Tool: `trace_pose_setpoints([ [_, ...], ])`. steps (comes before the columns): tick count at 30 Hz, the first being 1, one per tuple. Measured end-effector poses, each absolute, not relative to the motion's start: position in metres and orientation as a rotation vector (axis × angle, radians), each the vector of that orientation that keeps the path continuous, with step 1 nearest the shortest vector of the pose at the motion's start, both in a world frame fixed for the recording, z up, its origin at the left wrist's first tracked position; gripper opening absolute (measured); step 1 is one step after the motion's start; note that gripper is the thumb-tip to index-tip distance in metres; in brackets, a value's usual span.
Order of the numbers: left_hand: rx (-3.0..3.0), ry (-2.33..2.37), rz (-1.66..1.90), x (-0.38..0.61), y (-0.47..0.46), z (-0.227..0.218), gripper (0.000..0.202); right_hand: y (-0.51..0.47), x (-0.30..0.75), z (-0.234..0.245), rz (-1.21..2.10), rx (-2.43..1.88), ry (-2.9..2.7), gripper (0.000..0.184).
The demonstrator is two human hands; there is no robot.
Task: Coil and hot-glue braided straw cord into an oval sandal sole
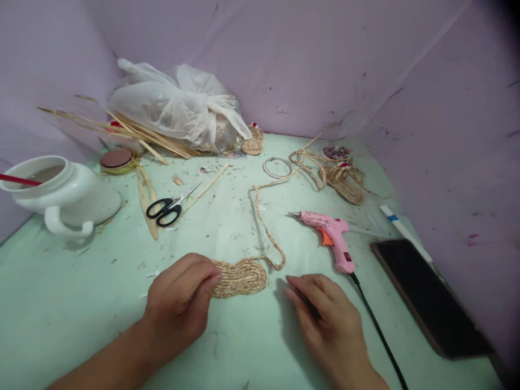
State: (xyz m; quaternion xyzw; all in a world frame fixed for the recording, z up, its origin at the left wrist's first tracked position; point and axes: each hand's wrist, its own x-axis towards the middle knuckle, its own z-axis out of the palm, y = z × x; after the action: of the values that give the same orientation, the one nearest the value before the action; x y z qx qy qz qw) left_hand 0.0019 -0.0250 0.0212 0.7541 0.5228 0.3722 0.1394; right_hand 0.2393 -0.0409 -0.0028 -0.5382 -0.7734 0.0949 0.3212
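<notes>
Left grip [182,298] hides 1 end of the coiled piece [241,278].

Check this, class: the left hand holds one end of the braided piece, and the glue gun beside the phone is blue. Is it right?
The head view shows the glue gun beside the phone is pink, not blue. The left hand does hold the braided piece.
</notes>
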Motion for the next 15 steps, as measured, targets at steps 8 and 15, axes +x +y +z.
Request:
trace_pose_setpoints([
  [8, 1.799, 1.702, 0.969, -0.007, -0.020, 0.022, 0.036, -0.026, 0.214, -0.003, 0.255, -1.454, -2.190, 0.019],
  [15, 1.541, 1.838, 0.992, -0.001, -0.012, 0.028, 0.041, -0.027, 0.216, 0.001, 0.409, -1.422, -2.059, 0.023],
])
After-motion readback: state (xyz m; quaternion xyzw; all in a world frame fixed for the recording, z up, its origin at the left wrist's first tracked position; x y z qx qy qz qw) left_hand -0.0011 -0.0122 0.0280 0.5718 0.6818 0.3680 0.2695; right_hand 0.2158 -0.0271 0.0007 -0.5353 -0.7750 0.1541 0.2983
